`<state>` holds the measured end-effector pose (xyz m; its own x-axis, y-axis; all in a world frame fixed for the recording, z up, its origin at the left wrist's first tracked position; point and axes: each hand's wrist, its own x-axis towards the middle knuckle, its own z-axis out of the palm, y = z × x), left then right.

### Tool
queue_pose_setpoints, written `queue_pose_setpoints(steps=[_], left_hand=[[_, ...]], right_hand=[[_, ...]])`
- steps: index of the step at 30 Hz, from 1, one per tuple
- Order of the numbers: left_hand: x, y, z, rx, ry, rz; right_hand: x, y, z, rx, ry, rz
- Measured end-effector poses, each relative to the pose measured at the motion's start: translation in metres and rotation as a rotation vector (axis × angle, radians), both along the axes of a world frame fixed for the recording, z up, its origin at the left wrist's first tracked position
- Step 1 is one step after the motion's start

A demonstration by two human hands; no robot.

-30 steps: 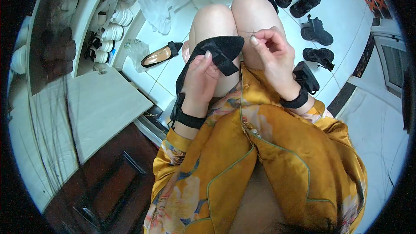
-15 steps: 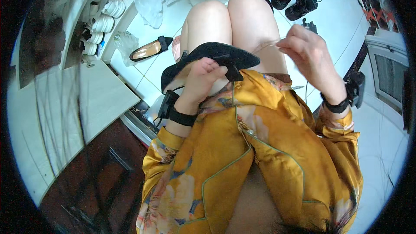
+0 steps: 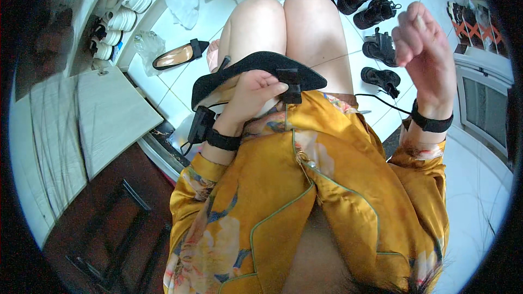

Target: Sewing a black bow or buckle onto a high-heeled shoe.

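Black shoe (image 3: 261, 62) held over my thighs (image 3: 321, 43), bow end toward 3 o'clock. My left hand (image 3: 251, 91) grips its side, thumb pressed on the black bow (image 3: 290, 79). My right hand (image 3: 427, 54) is raised, well apart, near 3 o'clock; fingers curled close, cannot tell whether they pinch anything. Second shoe (image 3: 180, 57) on tiled floor (image 3: 177, 80), between 9 and 10 o'clock. Black boots (image 3: 376, 13), 2 o'clock.
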<state>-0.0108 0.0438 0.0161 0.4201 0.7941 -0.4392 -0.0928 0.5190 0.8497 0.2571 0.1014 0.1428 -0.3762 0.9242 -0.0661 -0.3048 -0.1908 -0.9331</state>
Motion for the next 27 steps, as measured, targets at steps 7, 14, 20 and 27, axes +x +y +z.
queue_pose_setpoints(steps=[7,14,20,27], left_hand=[[0.004,-0.003,-0.001,-0.007,0.061,0.017],[0.002,-0.003,-0.016,0.053,0.058,-0.026],[0.01,-0.009,-0.014,0.107,-0.009,0.064],[0.018,-0.002,-0.019,0.047,0.041,-0.015]], right_hand=[[0.051,0.03,0.029,-0.079,0.61,-0.127],[0.101,0.056,0.053,0.216,0.452,-0.269],[0.083,0.07,0.01,0.983,-0.894,-0.981],[0.117,0.076,-0.061,0.714,-1.337,-1.151]])
